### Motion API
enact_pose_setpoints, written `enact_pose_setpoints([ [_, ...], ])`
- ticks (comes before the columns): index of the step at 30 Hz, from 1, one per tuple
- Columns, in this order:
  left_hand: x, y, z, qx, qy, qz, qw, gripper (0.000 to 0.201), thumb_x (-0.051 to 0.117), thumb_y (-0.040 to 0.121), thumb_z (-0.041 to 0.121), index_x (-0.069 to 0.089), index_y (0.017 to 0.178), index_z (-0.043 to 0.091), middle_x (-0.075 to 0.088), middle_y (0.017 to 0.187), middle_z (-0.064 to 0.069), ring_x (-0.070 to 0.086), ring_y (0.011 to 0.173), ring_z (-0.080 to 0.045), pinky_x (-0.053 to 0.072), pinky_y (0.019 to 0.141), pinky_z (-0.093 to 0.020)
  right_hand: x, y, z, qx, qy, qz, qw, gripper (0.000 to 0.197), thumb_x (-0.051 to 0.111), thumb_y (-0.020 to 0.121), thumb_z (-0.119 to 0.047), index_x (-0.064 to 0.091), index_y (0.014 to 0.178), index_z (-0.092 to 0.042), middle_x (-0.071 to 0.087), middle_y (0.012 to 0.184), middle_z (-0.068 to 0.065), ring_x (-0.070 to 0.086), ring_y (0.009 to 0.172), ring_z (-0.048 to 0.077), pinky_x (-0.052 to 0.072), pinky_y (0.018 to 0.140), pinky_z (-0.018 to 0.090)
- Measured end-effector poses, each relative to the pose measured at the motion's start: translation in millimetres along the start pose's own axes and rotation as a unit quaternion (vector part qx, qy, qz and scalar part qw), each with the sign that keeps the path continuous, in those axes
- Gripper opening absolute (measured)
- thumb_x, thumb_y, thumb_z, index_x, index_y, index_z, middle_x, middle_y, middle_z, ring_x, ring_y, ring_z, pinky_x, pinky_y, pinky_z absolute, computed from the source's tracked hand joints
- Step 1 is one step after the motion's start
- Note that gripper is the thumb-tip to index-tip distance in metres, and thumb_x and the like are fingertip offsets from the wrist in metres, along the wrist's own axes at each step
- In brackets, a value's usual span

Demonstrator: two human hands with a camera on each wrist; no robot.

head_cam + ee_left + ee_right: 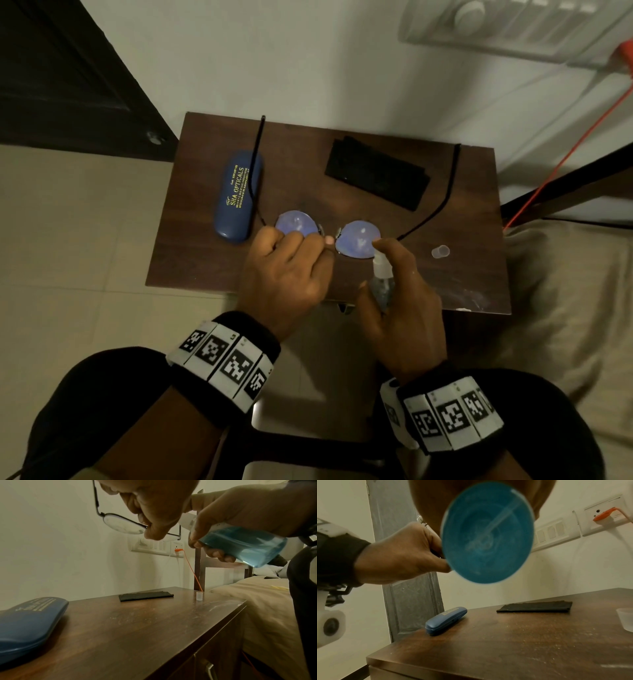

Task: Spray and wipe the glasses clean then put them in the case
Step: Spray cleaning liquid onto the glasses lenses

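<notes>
Spraying stage — left hand (284,267) pinching glasses (358,238) at the bridge, right hand (404,291) gripping bottle (240,545). Cloth (376,174) lying untouched at table's (462,274) far edge, case (236,195) closed at left edge — wiping, casing pending.

A dark brown wooden counter (472,274) is seen beside a bed (565,308). A closed blue glasses case (238,197) with gold print is laid at its left part. A folded black cloth (376,176) is placed further back, well apart from the case. A small clear cap (441,251) is stood upright near the right edge.
</notes>
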State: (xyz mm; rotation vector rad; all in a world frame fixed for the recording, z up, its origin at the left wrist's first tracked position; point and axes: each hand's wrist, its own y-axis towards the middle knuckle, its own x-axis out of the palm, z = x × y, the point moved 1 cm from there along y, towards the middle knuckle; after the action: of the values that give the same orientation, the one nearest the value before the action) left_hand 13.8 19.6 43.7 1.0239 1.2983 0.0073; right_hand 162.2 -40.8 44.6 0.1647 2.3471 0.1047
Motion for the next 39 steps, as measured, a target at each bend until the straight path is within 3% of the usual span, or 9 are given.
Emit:
enact_pose_setpoints([
  [7, 3, -5, -3, -0.02, -0.01, -0.023, 0.999, 0.024, 0.067, 0.085, 0.007, 0.065, 0.062, 0.012, 0.056, 0.057, -0.002, 0.044, 0.048, -0.02, 0.028, 0.053, -0.032, -2, -2, 2, -0.012, 0.042, 0.0, 0.999, 0.055, 0.051, 0.082, -0.027, 0.031, 0.133, -0.032, 0.065, 0.112, 0.007, 0.059, 0.082, 0.004, 0.041, 0.07, 0.007],
  [13, 5, -19, -15, -0.075, -0.016, -0.072, 0.994, 0.026, 0.064, 0.088, 0.01, 0.063, 0.062, 0.012, 0.059, 0.059, -0.002, 0.046, 0.043, -0.02, 0.031, 0.044, -0.03, -6, -7, 8, -0.041, 0.085, -0.102, 0.99, 0.057, 0.057, 0.081, -0.025, 0.036, 0.134, -0.03, 0.065, 0.098, -0.003, 0.049, 0.078, -0.015, 0.038, 0.072, 0.006],
  [17, 4, -23, -27, -0.092, 0.01, -0.093, 0.991, 0.023, 0.066, 0.086, 0.013, 0.063, 0.063, 0.014, 0.059, 0.058, -0.002, 0.043, 0.04, -0.02, 0.023, 0.044, -0.026, -6, -9, 18, -0.024, 0.076, -0.134, 0.988, 0.056, 0.055, 0.08, -0.03, 0.037, 0.133, -0.031, 0.052, 0.09, -0.025, 0.053, 0.07, -0.009, 0.04, 0.067, 0.009],
  [21, 3, -26, -34, -0.089, 0.001, -0.072, 0.993, 0.018, 0.069, 0.084, 0.014, 0.063, 0.067, 0.016, 0.052, 0.05, -0.002, 0.042, 0.038, -0.021, 0.023, 0.042, -0.025, -8, -5, 32, 0.022, 0.096, -0.099, 0.99, 0.057, 0.056, 0.078, -0.03, 0.037, 0.131, -0.032, 0.06, 0.082, -0.014, 0.061, 0.066, 0.003, 0.047, 0.062, 0.019],
  [24, 7, -33, -32, -0.04, -0.075, -0.053, 0.995, 0.013, 0.067, 0.085, 0.011, 0.07, 0.072, 0.01, 0.063, 0.059, -0.003, 0.053, 0.046, -0.02, 0.037, 0.042, -0.028, -11, 0, 34, 0.034, 0.131, -0.046, 0.99, 0.061, 0.063, 0.078, -0.014, 0.038, 0.129, -0.038, 0.06, 0.078, -0.009, 0.06, 0.063, 0.011, 0.047, 0.057, 0.019],
  [26, 12, -38, -29, -0.003, -0.127, -0.063, 0.99, 0.007, 0.068, 0.085, 0.009, 0.073, 0.084, 0.005, 0.072, 0.076, -0.008, 0.066, 0.061, -0.021, 0.05, 0.05, -0.03, -12, 4, 30, 0.031, 0.164, -0.036, 0.985, 0.064, 0.064, 0.077, -0.008, 0.04, 0.127, -0.04, 0.062, 0.092, -0.016, 0.063, 0.077, 0.012, 0.052, 0.066, 0.023],
  [30, 18, -46, -25, 0.032, -0.182, -0.094, 0.978, 0.012, 0.07, 0.084, 0.007, 0.073, 0.095, 0.004, 0.074, 0.098, -0.013, 0.072, 0.085, -0.025, 0.057, 0.061, -0.034, -7, 9, 22, 0.012, 0.156, -0.091, 0.983, 0.061, 0.063, 0.078, -0.01, 0.041, 0.129, -0.036, 0.059, 0.086, -0.015, 0.058, 0.068, 0.006, 0.047, 0.063, 0.021],
  [34, 17, -47, -22, 0.01, -0.259, -0.133, 0.957, 0.017, 0.061, 0.09, 0.014, 0.07, 0.099, 0.001, 0.072, 0.105, -0.015, 0.071, 0.091, -0.026, 0.059, 0.067, -0.037, 0, 9, 16, 0.002, 0.114, -0.162, 0.98, 0.058, 0.06, 0.081, -0.018, 0.035, 0.131, -0.032, 0.063, 0.107, -0.005, 0.061, 0.088, 0.006, 0.048, 0.076, 0.012],
  [39, 17, -48, -22, -0.006, -0.299, -0.165, 0.94, 0.026, 0.061, 0.087, 0.019, 0.069, 0.101, -0.002, 0.07, 0.108, -0.017, 0.07, 0.096, -0.027, 0.059, 0.073, -0.038, 0, 9, 14, 0.038, 0.118, -0.158, 0.98, 0.059, 0.059, 0.08, -0.013, 0.036, 0.13, -0.034, 0.066, 0.102, 0.0, 0.065, 0.086, 0.012, 0.055, 0.075, 0.035],
])
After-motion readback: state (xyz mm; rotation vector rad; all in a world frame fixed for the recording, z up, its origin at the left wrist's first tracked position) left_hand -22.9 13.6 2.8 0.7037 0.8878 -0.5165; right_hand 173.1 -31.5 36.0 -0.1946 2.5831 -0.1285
